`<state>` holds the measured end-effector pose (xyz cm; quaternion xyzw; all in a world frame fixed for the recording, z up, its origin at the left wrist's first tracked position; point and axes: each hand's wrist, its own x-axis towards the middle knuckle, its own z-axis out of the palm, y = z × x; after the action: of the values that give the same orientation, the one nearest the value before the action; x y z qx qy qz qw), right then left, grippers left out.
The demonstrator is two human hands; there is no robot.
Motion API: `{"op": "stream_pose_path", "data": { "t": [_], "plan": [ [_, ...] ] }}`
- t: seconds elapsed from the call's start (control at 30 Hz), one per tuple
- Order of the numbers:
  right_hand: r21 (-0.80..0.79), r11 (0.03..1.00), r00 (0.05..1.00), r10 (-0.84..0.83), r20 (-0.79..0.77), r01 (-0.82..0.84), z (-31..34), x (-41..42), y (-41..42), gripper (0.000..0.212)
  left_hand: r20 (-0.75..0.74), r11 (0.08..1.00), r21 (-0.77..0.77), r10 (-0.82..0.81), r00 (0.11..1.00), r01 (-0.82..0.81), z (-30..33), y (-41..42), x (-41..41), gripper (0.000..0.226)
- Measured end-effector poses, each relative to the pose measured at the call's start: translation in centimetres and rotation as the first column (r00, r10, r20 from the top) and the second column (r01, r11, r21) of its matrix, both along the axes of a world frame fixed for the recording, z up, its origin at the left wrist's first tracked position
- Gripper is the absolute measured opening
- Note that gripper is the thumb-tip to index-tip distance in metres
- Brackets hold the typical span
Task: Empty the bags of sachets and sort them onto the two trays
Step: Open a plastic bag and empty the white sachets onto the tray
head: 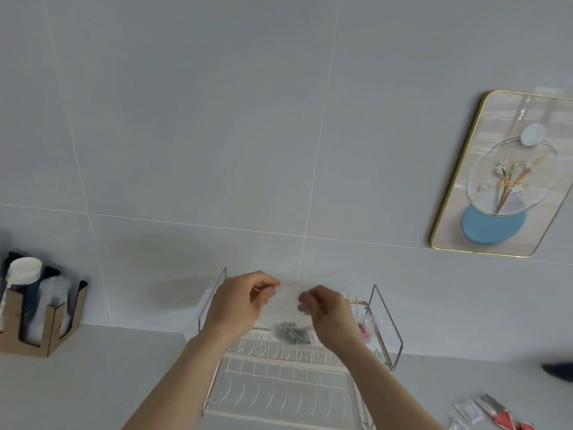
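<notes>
A clear zip bag (286, 308) with dark grey sachets (294, 335) at its bottom hangs above a white wire rack (279, 380). My left hand (238, 302) pinches the bag's top left edge and my right hand (328, 311) pinches its top right edge. A second clear bag with red sachets (367, 330) rests on the rack's right side. Loose white and red sachets (483, 412) lie on the counter at the bottom right.
A brown cardboard caddy (46, 324) with cups and bottles stands at the left against the tiled wall. A gold-framed picture (502, 175) hangs on the wall at the right. A dark object (558, 370) pokes in at the right edge.
</notes>
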<state>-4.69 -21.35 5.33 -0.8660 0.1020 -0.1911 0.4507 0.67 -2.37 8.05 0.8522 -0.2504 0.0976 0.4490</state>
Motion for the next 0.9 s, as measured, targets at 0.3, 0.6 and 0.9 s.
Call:
{"op": "stream_pose_path", "data": {
  "t": [0.3,0.6,0.9],
  "plan": [
    [0.312,0.949,0.993,0.016,0.113,-0.051,6.0,-3.3,-1.5,0.025,-0.306,0.951,-0.218,-0.279,0.910,0.218,6.3,-1.6,-2.3,0.021],
    [0.457,0.890,0.997,0.031,-0.066,0.002,1.6,-7.6,-3.3,0.025,-0.544,0.891,-0.388,-0.427,0.722,0.235,2.9,-3.9,-6.1,0.024],
    [0.401,0.824,0.916,-0.354,-0.186,0.400,-6.3,-12.5,-1.8,0.009,-0.678,0.911,-0.405,-0.353,0.645,0.074,-5.6,-4.8,-10.5,0.013]
  ]
}}
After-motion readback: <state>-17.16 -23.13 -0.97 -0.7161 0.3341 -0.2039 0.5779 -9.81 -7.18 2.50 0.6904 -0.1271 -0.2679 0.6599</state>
